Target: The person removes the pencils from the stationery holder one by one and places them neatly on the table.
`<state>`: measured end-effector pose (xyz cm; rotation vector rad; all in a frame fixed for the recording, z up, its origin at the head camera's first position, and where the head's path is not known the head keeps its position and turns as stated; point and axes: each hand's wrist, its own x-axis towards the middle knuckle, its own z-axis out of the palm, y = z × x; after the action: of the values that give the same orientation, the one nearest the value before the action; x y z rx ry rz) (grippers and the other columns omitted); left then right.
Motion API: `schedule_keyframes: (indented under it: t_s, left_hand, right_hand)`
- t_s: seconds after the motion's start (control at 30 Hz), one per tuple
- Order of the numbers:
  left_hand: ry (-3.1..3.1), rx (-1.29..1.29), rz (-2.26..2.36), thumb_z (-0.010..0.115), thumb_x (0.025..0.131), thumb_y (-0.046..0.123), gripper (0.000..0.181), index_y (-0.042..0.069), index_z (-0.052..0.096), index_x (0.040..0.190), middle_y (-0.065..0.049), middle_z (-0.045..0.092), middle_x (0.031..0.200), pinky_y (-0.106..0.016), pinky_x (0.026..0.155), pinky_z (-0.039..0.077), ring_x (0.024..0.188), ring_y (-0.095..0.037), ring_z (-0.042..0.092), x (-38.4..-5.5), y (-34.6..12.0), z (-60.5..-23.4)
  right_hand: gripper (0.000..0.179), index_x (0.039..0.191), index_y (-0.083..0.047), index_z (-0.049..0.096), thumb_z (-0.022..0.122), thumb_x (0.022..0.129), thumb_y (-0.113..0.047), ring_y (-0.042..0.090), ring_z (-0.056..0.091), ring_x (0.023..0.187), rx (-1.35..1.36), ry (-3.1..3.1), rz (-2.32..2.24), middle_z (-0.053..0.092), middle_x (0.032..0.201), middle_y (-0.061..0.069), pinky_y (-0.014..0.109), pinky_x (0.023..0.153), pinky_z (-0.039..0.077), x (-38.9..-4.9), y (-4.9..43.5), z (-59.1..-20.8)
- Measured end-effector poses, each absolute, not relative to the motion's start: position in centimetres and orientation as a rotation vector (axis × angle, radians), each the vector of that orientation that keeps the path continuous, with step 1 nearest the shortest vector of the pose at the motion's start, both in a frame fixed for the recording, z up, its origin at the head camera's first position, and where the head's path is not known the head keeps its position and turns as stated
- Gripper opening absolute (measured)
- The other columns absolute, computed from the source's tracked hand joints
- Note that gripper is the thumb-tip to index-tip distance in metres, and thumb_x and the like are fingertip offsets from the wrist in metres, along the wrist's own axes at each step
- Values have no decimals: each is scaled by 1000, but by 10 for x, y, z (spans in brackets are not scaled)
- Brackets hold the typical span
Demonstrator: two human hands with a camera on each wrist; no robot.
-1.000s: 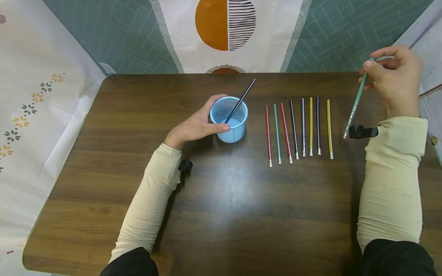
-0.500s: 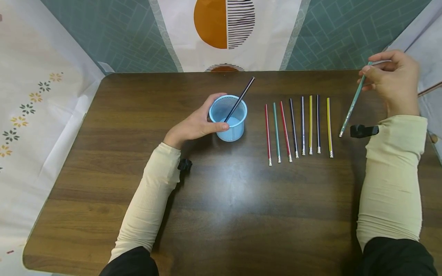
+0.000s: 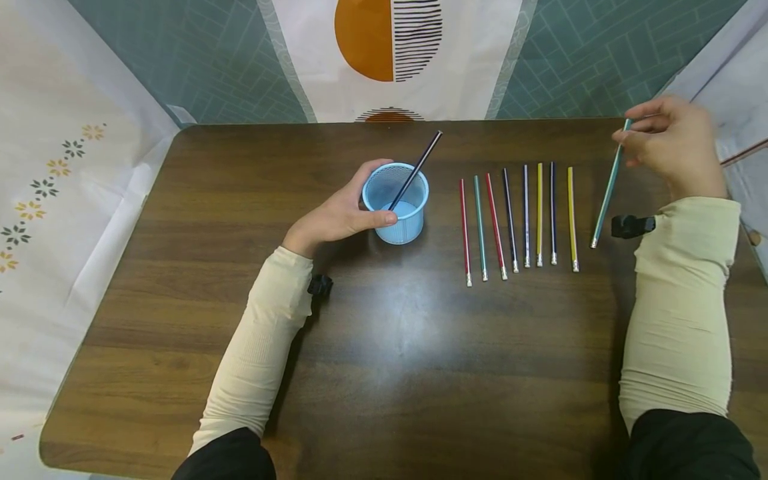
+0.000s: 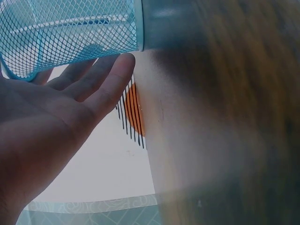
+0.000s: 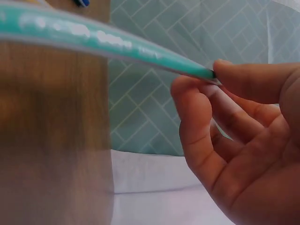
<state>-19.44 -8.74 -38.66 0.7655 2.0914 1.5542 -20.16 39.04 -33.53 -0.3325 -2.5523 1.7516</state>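
Observation:
My left hand [image 3: 339, 217] grips a light blue mesh pencil cup [image 3: 401, 233], thumb over the near rim and fingers round its far left side. A dark pencil [image 3: 423, 160] leans inside the cup toward the right. In the left wrist view, the fingers [image 4: 105, 91] lie along the mesh wall. At the far right, my right hand [image 3: 681, 143] pinches a teal pencil [image 3: 609, 187] near its upper end, its eraser end slanting down toward the table. The right wrist view shows thumb and fingertips meeting at the pencil's tip. Left of it, a yellow pencil [image 3: 573, 220] ends the row.
Several pencils lie roughly parallel on the brown table [image 3: 384, 373]: a red pencil [image 3: 465, 230] at the left end, then teal, red, dark, blue and yellow ones. A patterned cloth [image 3: 468, 60] hangs behind the table's back edge. White sheets flank both sides.
My right hand has moved left and slightly down with the teal pencil, which now stands closer to the row and steeper. My left hand keeps its grip on the cup.

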Motion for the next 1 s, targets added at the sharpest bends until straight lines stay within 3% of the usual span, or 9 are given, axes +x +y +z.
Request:
schedule_keyframes:
  t_s: [0.27, 0.43, 0.77, 1.0]
  left_hand:
    - [2091, 802, 1562, 79, 88, 24, 85, 15, 25, 153, -10, 40, 145, -46, 101, 44, 129, -26, 41, -194, -88, -387]
    - [2084, 799, 1572, 81, 87, 32, 88, 15, 25, 153, -10, 41, 144, -45, 99, 46, 128, -25, 41, -194, -88, -389]
    - [2076, 820, 1581, 81, 87, 34, 88, 15, 25, 153, -7, 41, 144, -45, 99, 45, 128, -25, 41, -195, -88, -389]
    - [2043, 807, 1599, 80, 88, 21, 89, 14, 22, 155, -12, 38, 146, -47, 98, 46, 130, -30, 39, -196, -87, -388]
  right_hand:
    - [18, 106, -20, 58, 68, 96, -9, 7, 62, 63, -346, -2792, 1597, 65, 79, -15, 22, 53, 51, -205, 398, -349]
    - [16, 111, -17, 57, 67, 99, -16, 9, 63, 65, -381, -2927, 1483, 64, 79, -17, 24, 57, 53, -208, 401, -358]
    - [20, 117, -9, 56, 64, 100, -15, 9, 64, 65, -399, -2953, 1531, 64, 80, -18, 24, 58, 54, -212, 404, -373]
    - [23, 118, -2, 55, 63, 100, -14, 11, 66, 63, -384, -2986, 1532, 64, 78, -17, 26, 58, 56, -217, 404, -380]
